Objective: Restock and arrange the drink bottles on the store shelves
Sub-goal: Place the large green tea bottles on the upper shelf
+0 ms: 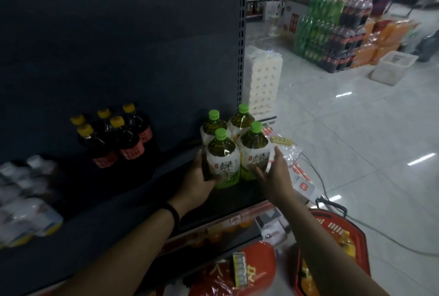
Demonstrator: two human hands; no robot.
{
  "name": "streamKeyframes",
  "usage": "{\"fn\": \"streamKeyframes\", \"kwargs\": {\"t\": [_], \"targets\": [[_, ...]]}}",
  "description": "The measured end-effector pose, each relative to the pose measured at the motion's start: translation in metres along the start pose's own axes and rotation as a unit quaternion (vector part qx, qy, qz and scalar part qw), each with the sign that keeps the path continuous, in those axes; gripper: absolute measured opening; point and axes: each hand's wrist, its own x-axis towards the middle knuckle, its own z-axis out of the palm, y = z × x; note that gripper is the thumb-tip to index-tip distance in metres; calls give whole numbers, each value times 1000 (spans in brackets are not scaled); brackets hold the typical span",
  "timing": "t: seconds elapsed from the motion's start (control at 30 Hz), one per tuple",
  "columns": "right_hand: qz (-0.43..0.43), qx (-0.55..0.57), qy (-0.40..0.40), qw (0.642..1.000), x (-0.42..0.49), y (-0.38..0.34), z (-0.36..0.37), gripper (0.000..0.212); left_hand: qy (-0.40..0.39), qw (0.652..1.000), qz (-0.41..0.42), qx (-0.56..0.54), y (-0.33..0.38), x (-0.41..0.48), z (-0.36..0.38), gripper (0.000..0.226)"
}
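Head view: four green-capped tea bottles (241, 122) stand in a two-by-two block at the right end of the shelf (133, 200), close to its front edge. The left hand (200, 177) grips the front-left bottle (223, 160) low on its left side, fingers curled round the body. The right hand (275, 174) is spread, fingers straight, at the right flank of the front-right bottle (254, 151); firm contact cannot be confirmed. Judgement: the step in hand is squaring up this block. Recommended practice: press from both sides low on the bodies, slide the bottles without lifting them, keep them upright and touching, labels forward, and set them clear of the shelf edge. Count: four tea bottles; five dark bottles (128, 143) with yellow caps, grouped further left on the same shelf; one red basket (332, 227) on the floor below right, its contents uncounted. Blurred white packs at far left cannot be counted.
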Motion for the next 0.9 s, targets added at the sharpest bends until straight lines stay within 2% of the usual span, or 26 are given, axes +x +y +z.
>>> {"fn": "streamKeyframes", "kwargs": {"t": [0.03, 0.1, 0.2, 0.23, 0.3, 0.37, 0.5, 0.57, 0.63, 0.7, 0.83, 0.9], "targets": [[39, 0, 48, 998, -12, -2, 7, 77, 12, 1000, -13, 13, -2, -6, -9, 106], [57, 0, 107, 993, -37, -5, 24, 61, 42, 997, -25, 56, 0, -32, -29, 81], [-14, 25, 64, 998, -70, -11, 55, 28, 28, 994, -46, 90, -1, -92, -58, 33], [-42, 13, 28, 999, -80, -15, 67, 19, 4, 993, -60, 103, -7, -113, -68, 23], [-90, -20, -74, 993, -98, -25, 93, 18, -52, 985, -94, 136, -27, -153, -90, 14], [-112, -74, -205, 969, -119, -40, 123, 18, -119, 970, -131, 166, -57, -191, -112, 25], [-141, -163, -429, 877, -175, -65, 201, 19, -252, 917, -220, 217, -135, -267, -161, 35], [-140, -177, -500, 836, -210, -70, 244, 25, -269, 903, -260, 211, -183, -301, -184, 33], [-120, -207, -528, 815, -249, -72, 290, 31, -241, 906, -279, 209, -228, -333, -210, 34], [-102, -221, -526, 815, -288, -68, 340, 33, -197, 912, -296, 204, -278, -360, -237, 35], [-52, -206, -547, 810, -354, -62, 444, 9, -97, 928, -322, 159, -359, -395, -283, 24], [-36, -192, -527, 827, -371, -52, 502, 23, -49, 933, -324, 147, -402, -408, -301, 20]]}}
